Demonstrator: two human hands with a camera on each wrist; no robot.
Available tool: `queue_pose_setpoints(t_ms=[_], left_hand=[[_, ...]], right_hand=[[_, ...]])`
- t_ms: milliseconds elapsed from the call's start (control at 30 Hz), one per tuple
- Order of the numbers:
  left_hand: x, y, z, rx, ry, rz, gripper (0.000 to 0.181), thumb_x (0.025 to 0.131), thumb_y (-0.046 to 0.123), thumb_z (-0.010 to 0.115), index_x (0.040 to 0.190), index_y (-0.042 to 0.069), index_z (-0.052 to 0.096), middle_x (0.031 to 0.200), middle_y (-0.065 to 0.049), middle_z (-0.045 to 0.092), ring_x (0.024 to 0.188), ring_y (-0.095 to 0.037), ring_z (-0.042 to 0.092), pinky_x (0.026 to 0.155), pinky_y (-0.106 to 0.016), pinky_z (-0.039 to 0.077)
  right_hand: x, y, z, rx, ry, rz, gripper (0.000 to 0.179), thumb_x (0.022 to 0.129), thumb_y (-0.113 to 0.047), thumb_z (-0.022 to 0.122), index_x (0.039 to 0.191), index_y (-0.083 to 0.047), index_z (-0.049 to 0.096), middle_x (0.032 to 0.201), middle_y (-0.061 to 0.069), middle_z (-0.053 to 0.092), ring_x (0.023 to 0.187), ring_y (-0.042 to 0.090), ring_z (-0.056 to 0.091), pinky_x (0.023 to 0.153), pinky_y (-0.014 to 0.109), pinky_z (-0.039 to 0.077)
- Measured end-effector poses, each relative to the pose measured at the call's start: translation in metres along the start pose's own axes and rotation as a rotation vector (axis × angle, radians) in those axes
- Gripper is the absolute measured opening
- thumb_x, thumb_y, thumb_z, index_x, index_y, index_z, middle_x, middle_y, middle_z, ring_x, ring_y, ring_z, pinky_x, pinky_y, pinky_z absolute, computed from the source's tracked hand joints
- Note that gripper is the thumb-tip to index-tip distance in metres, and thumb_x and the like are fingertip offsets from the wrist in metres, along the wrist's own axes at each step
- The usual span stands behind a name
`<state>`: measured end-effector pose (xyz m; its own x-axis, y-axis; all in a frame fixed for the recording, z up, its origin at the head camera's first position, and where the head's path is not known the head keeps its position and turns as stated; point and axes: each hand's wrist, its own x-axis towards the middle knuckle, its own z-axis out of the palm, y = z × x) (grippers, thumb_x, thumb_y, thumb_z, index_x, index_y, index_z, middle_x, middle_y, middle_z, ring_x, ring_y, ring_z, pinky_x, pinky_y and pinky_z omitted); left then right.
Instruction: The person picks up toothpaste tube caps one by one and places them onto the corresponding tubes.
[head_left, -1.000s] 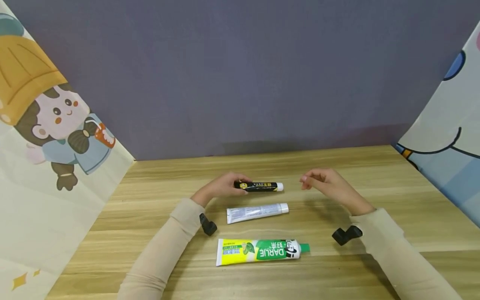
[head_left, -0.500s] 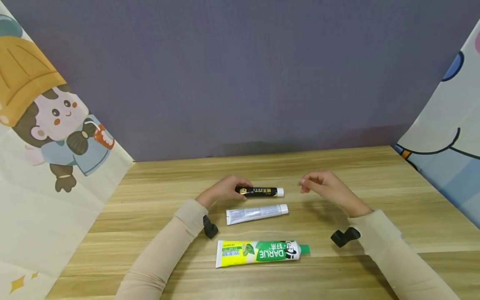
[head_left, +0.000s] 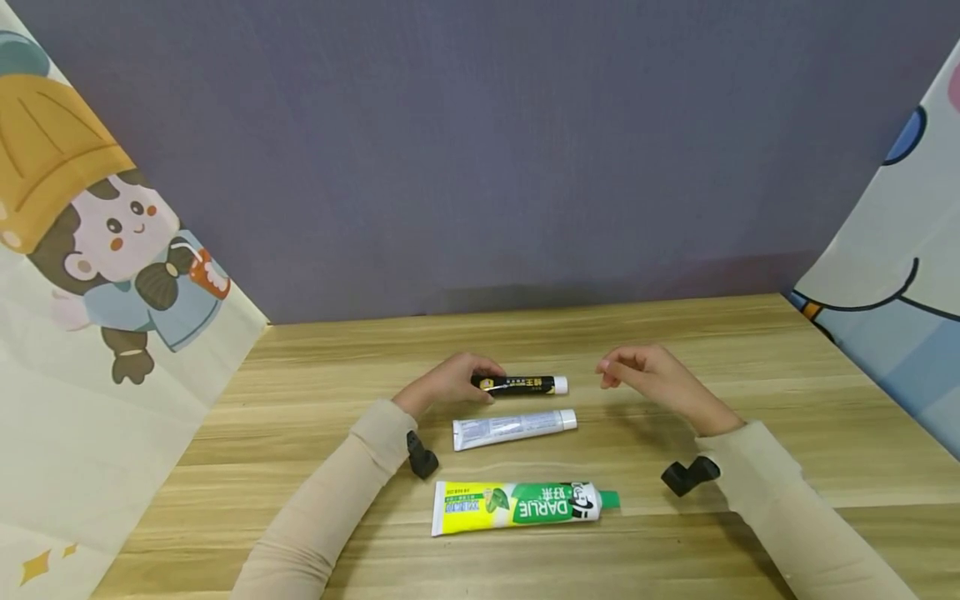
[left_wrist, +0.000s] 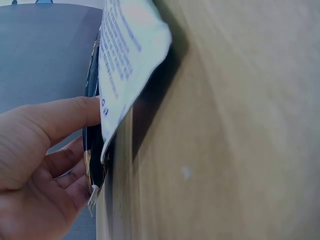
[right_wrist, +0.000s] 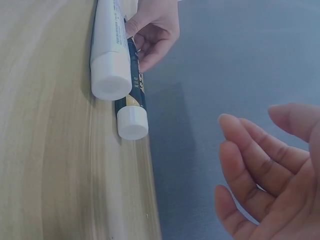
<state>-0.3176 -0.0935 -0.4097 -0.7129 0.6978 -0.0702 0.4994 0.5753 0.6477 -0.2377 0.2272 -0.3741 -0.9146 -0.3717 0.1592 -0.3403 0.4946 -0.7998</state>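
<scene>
My left hand (head_left: 453, 379) grips the tail end of a black toothpaste tube (head_left: 525, 385) with a white cap, thumb on the near side and fingers on the far side. The tube lies crosswise at the back of the row, cap to the right. In the left wrist view, the thumb and fingers sit on either side of the black tube (left_wrist: 92, 145). My right hand (head_left: 648, 375) hovers right of the cap, holding nothing, its fingers loosely bent. A white toothpaste tube (head_left: 513, 429) lies nearer, and a larger yellow and green Darlie toothpaste tube (head_left: 517, 506) lies nearest.
All three tubes lie on a wood-grain table (head_left: 337, 350), caps to the right. A grey-purple panel (head_left: 480, 167) rises behind the table. Cartoon-printed sheets (head_left: 75, 375) flank both sides. Each sleeve cuff carries a small black camera mount (head_left: 690, 475).
The black tube, held by the left hand, has come slightly nearer and down toward the white tube. In the last half second hardly anything has moved. The right hand stays hovering.
</scene>
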Motion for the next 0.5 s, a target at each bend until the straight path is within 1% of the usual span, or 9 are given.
queue_pose_setpoints(t_ms=[233,367,500], left_hand=[[0.0006,-0.0019,0.0003,-0.030,0.020,-0.040,0.044,0.079,0.007,0.075,0.121,0.007,0.063,0.124,-0.007,0.061,0.118,-0.024,0.053,0.100,-0.037,0.041],[0.0010,-0.0013,0.0010,-0.053,0.022,-0.054,0.043,0.079,0.005,0.074,0.120,0.005,0.063,0.122,-0.009,0.062,0.115,-0.024,0.055,0.098,-0.036,0.042],[-0.0017,-0.0004,-0.0001,-0.058,0.019,-0.047,0.044,0.079,0.005,0.074,0.121,0.001,0.061,0.122,-0.012,0.061,0.114,-0.025,0.056,0.097,-0.035,0.042]], right_hand=[[0.0031,0.0022,0.0024,-0.003,-0.008,0.003,0.024,0.097,-0.020,0.052,0.096,-0.003,0.069,0.079,0.001,0.069,0.079,0.016,0.062,0.078,0.031,0.049],[0.0027,0.0030,0.0024,0.000,-0.005,0.002,0.024,0.097,-0.020,0.053,0.095,-0.003,0.069,0.079,0.002,0.069,0.078,0.015,0.062,0.077,0.028,0.049],[-0.0002,0.0065,0.0012,-0.019,-0.004,-0.013,0.025,0.097,-0.021,0.052,0.094,-0.002,0.069,0.080,0.005,0.068,0.078,0.021,0.061,0.075,0.028,0.048]])
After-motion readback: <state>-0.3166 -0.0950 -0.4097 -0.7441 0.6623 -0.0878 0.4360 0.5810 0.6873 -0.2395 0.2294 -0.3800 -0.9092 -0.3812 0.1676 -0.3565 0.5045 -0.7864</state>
